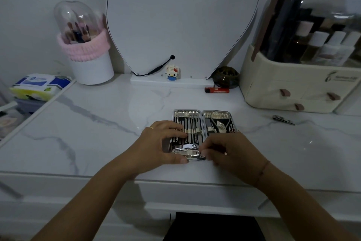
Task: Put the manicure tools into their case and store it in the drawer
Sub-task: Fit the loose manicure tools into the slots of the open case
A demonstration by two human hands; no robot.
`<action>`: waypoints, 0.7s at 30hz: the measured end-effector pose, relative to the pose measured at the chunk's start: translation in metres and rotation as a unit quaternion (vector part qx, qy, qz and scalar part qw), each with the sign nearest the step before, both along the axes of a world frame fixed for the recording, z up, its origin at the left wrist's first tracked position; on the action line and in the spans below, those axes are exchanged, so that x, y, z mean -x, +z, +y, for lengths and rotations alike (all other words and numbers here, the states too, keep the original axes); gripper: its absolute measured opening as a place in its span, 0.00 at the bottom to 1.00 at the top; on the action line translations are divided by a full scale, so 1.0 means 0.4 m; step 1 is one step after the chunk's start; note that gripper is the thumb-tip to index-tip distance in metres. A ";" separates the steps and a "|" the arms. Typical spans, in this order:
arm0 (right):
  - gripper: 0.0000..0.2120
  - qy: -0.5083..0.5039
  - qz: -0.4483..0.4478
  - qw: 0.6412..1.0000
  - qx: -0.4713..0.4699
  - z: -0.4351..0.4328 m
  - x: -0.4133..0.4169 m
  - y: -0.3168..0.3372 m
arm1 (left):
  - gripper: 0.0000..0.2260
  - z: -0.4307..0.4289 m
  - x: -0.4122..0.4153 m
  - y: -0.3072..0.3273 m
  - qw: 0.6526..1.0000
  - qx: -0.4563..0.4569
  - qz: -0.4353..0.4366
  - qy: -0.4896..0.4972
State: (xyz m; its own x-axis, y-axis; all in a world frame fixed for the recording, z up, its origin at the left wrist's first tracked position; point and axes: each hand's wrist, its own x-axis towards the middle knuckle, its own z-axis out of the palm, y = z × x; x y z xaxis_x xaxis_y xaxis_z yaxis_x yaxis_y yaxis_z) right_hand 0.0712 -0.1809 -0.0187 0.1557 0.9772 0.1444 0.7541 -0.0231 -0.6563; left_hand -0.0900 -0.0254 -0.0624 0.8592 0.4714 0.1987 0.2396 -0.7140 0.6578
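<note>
An open silver manicure case (203, 115) lies flat on the marble vanity top, both halves lined with several metal tools under straps. My left hand (160, 141) rests on the case's left half, fingers over the tools and thumb at its near edge. My right hand (224, 149) is at the near edge of the right half, fingertips pinched on a large nail clipper (188, 152) lying across the bottom of the left half. Another nail clipper (283, 119) lies loose on the table to the right.
A cream cosmetics organiser (283, 88) with small drawers stands at the right. A red lighter (216, 90), a dark round jar (225, 77) and a small toy figure (172, 73) sit by the mirror base. A brush holder (89, 61) and wipes packs (39, 86) are at the left.
</note>
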 end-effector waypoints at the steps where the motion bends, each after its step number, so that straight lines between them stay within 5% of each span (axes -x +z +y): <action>1: 0.05 0.004 0.008 1.000 0.004 0.004 0.000 -0.001 | 0.30 0.000 0.000 0.000 1.000 -0.001 -0.001 0.001; 14: 0.03 -0.022 0.256 0.966 0.020 0.014 -0.036 0.000 | 0.34 -0.002 0.002 0.002 1.000 0.007 0.010 0.002; 21: 0.05 0.028 0.097 0.995 0.001 0.064 0.008 0.016 | 0.33 0.000 0.000 -0.001 1.000 -0.006 0.013 0.002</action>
